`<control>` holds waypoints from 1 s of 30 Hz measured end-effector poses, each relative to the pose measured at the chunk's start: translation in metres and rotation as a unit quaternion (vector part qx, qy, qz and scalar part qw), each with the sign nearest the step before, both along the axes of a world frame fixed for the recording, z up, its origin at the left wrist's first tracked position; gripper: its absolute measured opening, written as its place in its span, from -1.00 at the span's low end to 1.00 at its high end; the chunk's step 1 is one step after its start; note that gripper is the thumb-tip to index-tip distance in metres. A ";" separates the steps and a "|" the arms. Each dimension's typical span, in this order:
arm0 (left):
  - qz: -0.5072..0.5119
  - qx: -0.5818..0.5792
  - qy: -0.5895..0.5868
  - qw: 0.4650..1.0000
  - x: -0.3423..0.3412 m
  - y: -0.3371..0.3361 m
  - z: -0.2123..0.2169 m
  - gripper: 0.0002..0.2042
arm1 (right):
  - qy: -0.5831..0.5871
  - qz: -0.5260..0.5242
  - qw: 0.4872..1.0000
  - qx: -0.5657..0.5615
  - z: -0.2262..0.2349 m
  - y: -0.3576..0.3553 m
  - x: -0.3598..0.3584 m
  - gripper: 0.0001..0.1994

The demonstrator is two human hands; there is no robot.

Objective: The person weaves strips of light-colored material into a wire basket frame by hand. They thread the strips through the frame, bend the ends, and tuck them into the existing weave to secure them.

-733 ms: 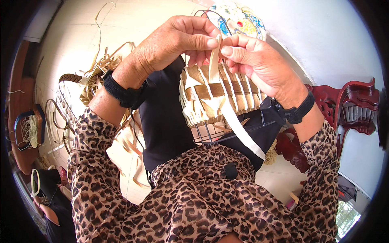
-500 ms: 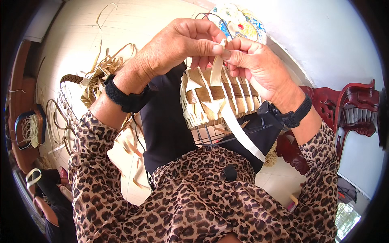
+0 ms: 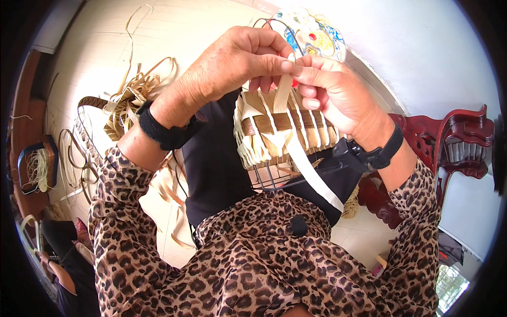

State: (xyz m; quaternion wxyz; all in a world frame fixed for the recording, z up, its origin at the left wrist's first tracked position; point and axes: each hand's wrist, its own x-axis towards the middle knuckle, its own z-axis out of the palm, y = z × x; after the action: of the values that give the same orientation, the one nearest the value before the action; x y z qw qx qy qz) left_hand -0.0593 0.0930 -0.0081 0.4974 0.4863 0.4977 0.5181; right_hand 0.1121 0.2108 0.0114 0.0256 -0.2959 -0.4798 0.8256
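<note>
Left hand (image 3: 232, 68) and right hand (image 3: 332, 92) both pinched shut on a pale strip (image 3: 296, 142) above a half-woven basket (image 3: 274, 132) on the lap, loose strips (image 3: 127, 95) on the floor at left, red chair (image 3: 454, 142) at right

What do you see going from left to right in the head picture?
Loose strips on the floor → left hand → pale strip pinched between both hands → right hand → red wooden chair.
</note>
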 end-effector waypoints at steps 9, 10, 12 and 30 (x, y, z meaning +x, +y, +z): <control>-0.086 0.016 -0.067 0.994 -0.016 0.005 -0.013 -0.76 | 0.008 0.102 0.994 -0.034 0.004 0.006 -0.001 -0.91; -0.086 0.013 -0.067 0.994 -0.013 0.004 -0.010 -0.76 | 0.018 0.117 0.992 -0.047 0.002 0.008 0.000 -0.91; -0.046 -0.021 0.028 0.998 -0.006 0.001 -0.002 -0.74 | -0.005 0.112 0.994 -0.003 0.004 0.005 0.000 -0.89; 0.064 0.071 0.303 0.948 0.000 0.001 -0.017 -0.85 | 0.036 0.183 0.965 0.186 -0.004 0.012 0.000 -0.81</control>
State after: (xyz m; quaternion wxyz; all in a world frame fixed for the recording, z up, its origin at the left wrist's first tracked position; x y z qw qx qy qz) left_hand -0.0589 0.0945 -0.0250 0.2528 0.6214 0.6169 0.4115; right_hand 0.1121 0.2227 0.0077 -0.0545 -0.1632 -0.6701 0.7220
